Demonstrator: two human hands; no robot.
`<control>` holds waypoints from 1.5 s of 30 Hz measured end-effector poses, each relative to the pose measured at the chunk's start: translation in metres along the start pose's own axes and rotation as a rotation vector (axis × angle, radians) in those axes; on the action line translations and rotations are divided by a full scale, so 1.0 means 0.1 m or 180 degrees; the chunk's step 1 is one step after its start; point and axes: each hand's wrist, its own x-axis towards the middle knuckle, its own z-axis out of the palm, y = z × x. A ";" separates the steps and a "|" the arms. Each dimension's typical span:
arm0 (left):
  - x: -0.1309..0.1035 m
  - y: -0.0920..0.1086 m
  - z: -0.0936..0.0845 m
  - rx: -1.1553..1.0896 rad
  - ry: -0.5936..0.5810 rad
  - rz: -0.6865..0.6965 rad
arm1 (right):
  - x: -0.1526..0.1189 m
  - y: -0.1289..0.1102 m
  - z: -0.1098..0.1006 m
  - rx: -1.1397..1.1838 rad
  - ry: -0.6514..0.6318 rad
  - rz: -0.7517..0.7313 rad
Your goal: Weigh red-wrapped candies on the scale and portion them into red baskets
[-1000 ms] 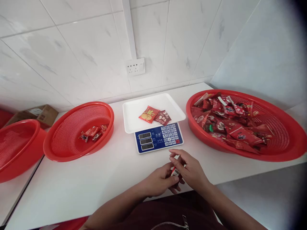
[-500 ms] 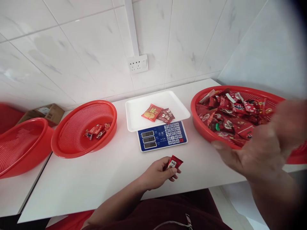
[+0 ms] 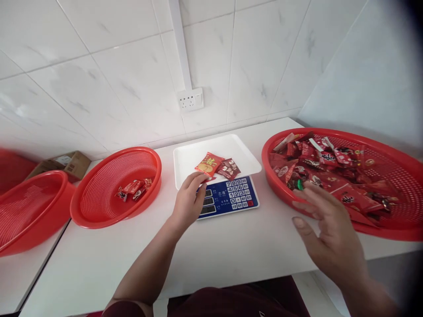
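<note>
My left hand [image 3: 189, 200] is at the front edge of the white tray [image 3: 185, 154], its fingers closed on a small red packet [image 3: 209, 178] that is mostly hidden. A red-and-gold packet [image 3: 209, 163] and a dark red packet [image 3: 228, 168] lie side by side on the tray. The tray rests on a blue scale [image 3: 231, 193], whose display is partly covered by my left hand. My right hand [image 3: 333, 237], fingers apart and holding nothing, hovers by the near rim of the large red basket [image 3: 396, 154] filled with red packets [image 3: 340, 180].
A red basket [image 3: 82, 187] with several small packets [image 3: 134, 187] stands on the left of the white table [image 3: 132, 259]. Further left are another red basket [image 3: 29, 211] and a cardboard box [image 3: 77, 164]. A wall socket [image 3: 191, 99] is behind the scale.
My left hand has moved up and left from in front of the scale to the tray with its packet. My right hand has come down and left, fingers apart. The view has tilted up slightly.
</note>
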 end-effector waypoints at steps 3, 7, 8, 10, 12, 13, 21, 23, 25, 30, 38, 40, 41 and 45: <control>0.16 -0.10 0.05 0.0502 -0.0198 0.0057 | -0.15 0.08 -0.04 -0.0143 -0.0344 0.0138; 0.18 -0.11 0.22 0.0665 -0.0342 0.0123 | -0.23 0.07 -0.11 0.0147 -0.0231 0.0243; 0.18 -0.10 0.26 0.0714 -0.0341 0.0178 | -0.22 0.07 -0.12 0.0198 -0.0201 0.0253; 0.19 -0.08 0.33 0.0905 -0.0304 0.0331 | -0.22 0.06 -0.13 0.0243 -0.0206 0.0263; 0.21 -0.07 0.39 0.1152 -0.0197 0.0464 | -0.21 0.06 -0.12 0.0242 -0.0242 0.0274; 0.22 -0.07 0.41 0.1266 -0.0127 0.0504 | -0.22 0.06 -0.12 0.0235 -0.0267 0.0281; 0.26 -0.13 0.43 0.1458 -0.0061 0.0486 | -0.23 0.15 -0.14 0.0074 -0.0292 0.0333; 0.23 -0.09 0.40 0.1288 -0.0044 0.0513 | -0.16 0.22 -0.24 0.0253 -0.0099 0.0470; 0.16 -0.03 0.34 0.1051 0.0005 0.0513 | -0.08 0.34 -0.40 0.0754 0.0209 0.0752; -0.09 0.09 0.14 0.0421 0.0004 -0.0056 | 0.04 0.80 -1.04 0.1775 0.0904 0.1455; -0.34 0.10 0.09 0.0329 -0.0120 -0.0470 | 0.29 0.98 -1.25 -0.0292 0.0234 0.1580; -0.35 0.16 0.11 0.0206 -0.0093 -0.0532 | 0.44 0.96 -1.12 -0.0768 -0.0470 0.1484; -0.35 0.20 0.12 0.0135 -0.0074 -0.0558 | 0.51 0.96 -1.05 -0.1035 -0.0843 0.1407; -0.37 0.25 0.14 -0.0014 -0.0153 -0.0519 | 0.72 1.00 -0.87 -0.1561 -0.1549 0.1250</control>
